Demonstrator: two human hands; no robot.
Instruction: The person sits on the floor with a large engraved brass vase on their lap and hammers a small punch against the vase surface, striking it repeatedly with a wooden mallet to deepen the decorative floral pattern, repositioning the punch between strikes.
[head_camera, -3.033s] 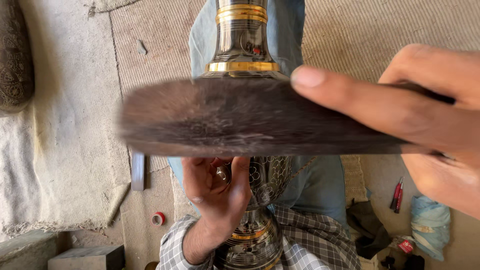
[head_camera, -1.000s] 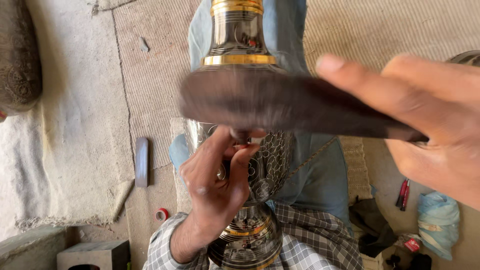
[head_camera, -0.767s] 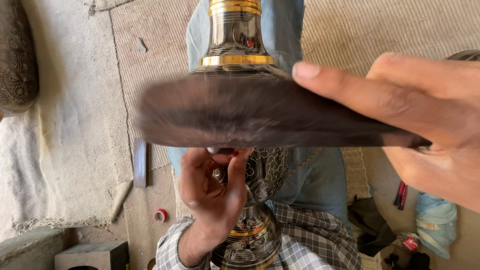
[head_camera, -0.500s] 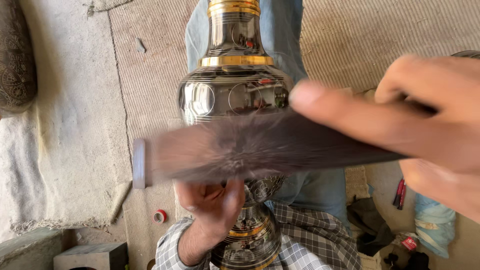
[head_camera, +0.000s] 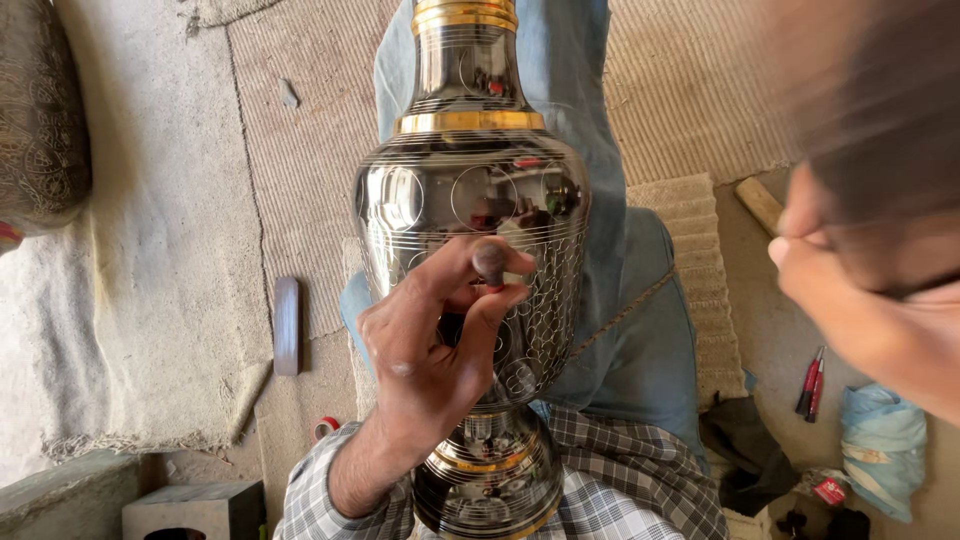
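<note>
A large dark metal vase (head_camera: 470, 230) with gold bands and fine engraved circles lies along the person's lap, its neck pointing away and its foot near the checked shirt (head_camera: 610, 500); the mouth is cut off by the top edge. The left hand (head_camera: 430, 350) rests against the vase's belly, its fingers (head_camera: 490, 262) pinched narrow around a small round-headed punch (head_camera: 488, 265) (only its blunt top shows; the tip is hidden behind the fingers). The right hand (head_camera: 850, 310) is raised close to the camera at the right edge, badly blurred. Its fingers seem curled around something dark above them, a smeared mass (head_camera: 880, 110), but what it is cannot be made out, nor how firm the grip is.

On the floor, left of the vase, lies a short flat dark bar (head_camera: 287, 325). An engraved dark vessel (head_camera: 40, 120) is half cut off at the left edge. A red-handled tool (head_camera: 810, 380) and a crumpled blue cloth (head_camera: 880, 445) lie at lower right, partly behind the right hand.
</note>
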